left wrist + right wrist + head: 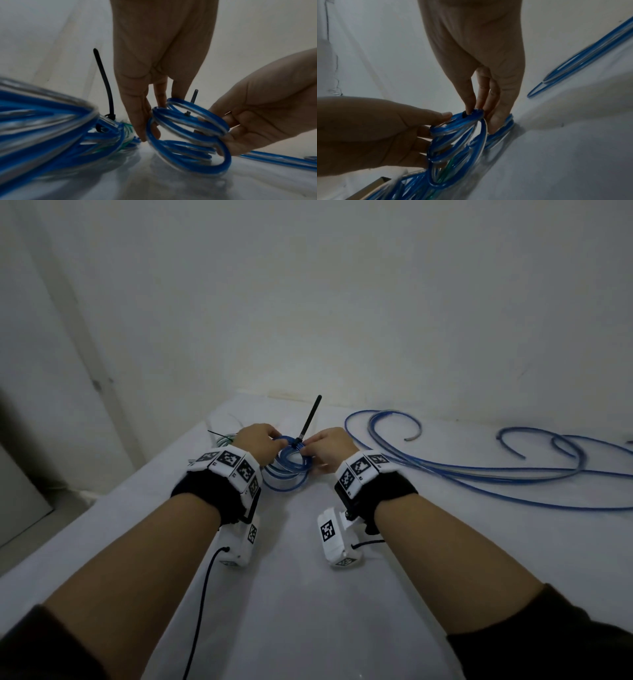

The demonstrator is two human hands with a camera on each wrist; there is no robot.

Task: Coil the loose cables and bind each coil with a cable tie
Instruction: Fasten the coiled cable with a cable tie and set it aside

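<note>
Both hands are clamped on the same thing: left hand (257, 438) has its fingers curled round one side of the small coil of blue-and-clear plastic cable (289, 461), right hand (329, 444) pinches the other side up by the black plastic cable tie (308, 420), coil held just above the white surface (308, 594). Risk as I see it: the loops are splayed, not bunched, so if either grip eases before the tie is cinched a turn could spring out and the tie ends up round only part of the coil. Head view shows the loose blue cables (479, 470) off to the right, still to do. Left wrist view shows an already tied blue bundle (106, 129) that the head view barely catches
</note>
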